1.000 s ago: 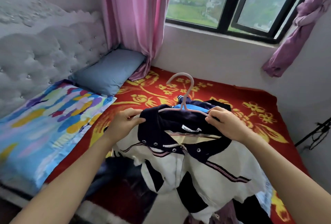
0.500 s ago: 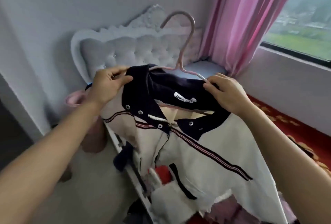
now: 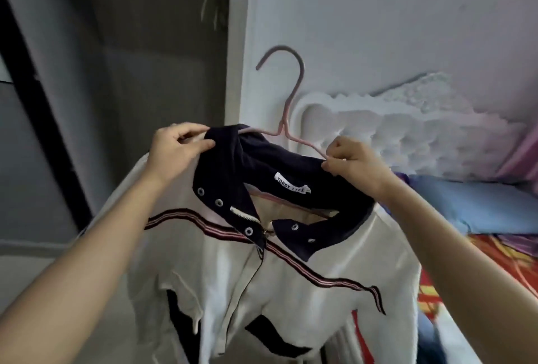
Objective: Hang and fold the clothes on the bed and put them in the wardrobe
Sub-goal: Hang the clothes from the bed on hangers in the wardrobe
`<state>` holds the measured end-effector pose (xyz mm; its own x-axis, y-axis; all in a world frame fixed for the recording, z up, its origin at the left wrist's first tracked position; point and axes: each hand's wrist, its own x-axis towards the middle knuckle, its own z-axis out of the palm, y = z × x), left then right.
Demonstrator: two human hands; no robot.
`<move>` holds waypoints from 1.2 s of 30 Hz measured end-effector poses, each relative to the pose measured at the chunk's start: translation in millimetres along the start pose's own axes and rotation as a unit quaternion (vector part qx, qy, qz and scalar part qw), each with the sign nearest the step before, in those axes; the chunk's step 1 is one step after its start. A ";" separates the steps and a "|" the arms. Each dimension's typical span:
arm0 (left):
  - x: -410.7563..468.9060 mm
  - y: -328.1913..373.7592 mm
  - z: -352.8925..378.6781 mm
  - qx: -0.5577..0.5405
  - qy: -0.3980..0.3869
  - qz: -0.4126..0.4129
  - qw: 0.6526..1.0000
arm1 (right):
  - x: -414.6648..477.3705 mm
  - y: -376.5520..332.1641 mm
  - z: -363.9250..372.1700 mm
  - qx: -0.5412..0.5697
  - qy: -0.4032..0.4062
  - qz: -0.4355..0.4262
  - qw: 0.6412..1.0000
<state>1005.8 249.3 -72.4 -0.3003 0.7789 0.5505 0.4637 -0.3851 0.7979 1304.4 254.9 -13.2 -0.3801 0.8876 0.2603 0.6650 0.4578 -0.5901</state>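
A white jacket [image 3: 294,290] with a navy collar and striped trim hangs on a pink hanger [image 3: 286,101], held up in front of me. My left hand [image 3: 174,151] grips the left end of the collar and the hanger shoulder under it. My right hand [image 3: 353,164] pinches the right end of the collar and the hanger arm. The hanger's hook points up and to the left. The jacket's lower part drops out of the frame.
A dark opening [image 3: 139,72] with a black frame lies to the left, beside a white wall edge [image 3: 244,43]. The tufted white headboard [image 3: 407,136], a blue pillow [image 3: 477,206] and the red bedcover [image 3: 500,250] are on the right.
The view has swung left from the bed and window to the headboard and the dark opening. The jacket on its hanger has come along, still held at both collar ends.
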 end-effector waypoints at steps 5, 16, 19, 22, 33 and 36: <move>15.5 -88.8 -93.5 0.067 0.009 -0.081 0.994 | 67.0 -55.6 98.9 0.116 -0.078 0.075 0.987; 31.9 -243.1 -242.0 0.147 0.047 -0.209 0.966 | 196.5 -139.0 227.5 0.138 -0.098 0.188 0.967; 39.3 -266.8 -248.6 0.146 0.047 -0.232 0.961 | 233.3 -147.3 247.2 0.189 -0.084 0.221 0.953; 59.3 -290.0 -253.1 0.160 0.062 -0.226 0.959 | 276.5 -148.3 265.8 0.237 -0.093 0.243 0.936; 211.7 -317.9 -300.2 0.233 0.107 -0.175 0.951 | 444.0 -164.1 316.5 0.223 -0.175 0.153 0.947; 249.5 -332.1 -301.7 0.227 0.126 -0.177 0.949 | 499.4 -170.9 321.9 0.257 -0.135 0.138 0.947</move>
<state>525.4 422.3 -125.9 -0.6674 0.6552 0.3539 0.5910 0.1770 0.7870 794.1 603.5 -28.3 -0.4343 0.8925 -0.1220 0.3882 0.0632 -0.9194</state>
